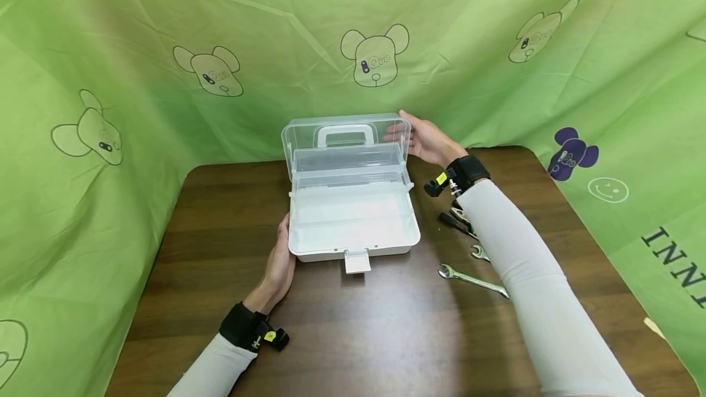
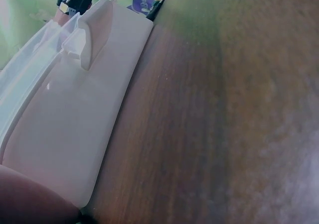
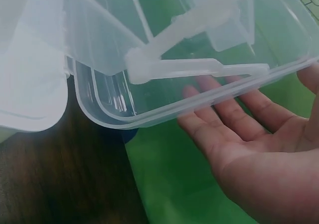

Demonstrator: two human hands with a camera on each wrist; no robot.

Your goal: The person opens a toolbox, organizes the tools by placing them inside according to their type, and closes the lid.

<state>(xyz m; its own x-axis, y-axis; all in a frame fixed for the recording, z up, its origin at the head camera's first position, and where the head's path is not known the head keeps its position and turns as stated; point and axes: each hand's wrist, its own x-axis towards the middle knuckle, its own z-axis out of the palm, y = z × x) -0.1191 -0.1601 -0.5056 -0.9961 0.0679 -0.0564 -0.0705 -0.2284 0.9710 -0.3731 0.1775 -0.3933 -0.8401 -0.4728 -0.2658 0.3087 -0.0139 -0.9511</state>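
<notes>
A white storage box [image 1: 353, 234] with a clear lid [image 1: 306, 135] stands on the table in the head view. The lid is raised at the back, and a white handle [image 1: 346, 129] shows on it. Its front latch [image 1: 357, 261] hangs outward. My left hand [image 1: 280, 265] rests against the box's left side, most of its fingers hidden. Behind the lid's right edge, my right hand [image 1: 427, 138] supports the lid. Its fingers [image 3: 244, 117] are spread and nearly straight in the right wrist view, some seen through the clear plastic.
Right of the box lie a wrench [image 1: 474, 280], a second wrench end [image 1: 480, 253] and a black-handled tool [image 1: 456, 224], partly under the right arm. A green printed cloth [image 1: 276, 48] hangs behind the brown wooden table [image 1: 220, 250].
</notes>
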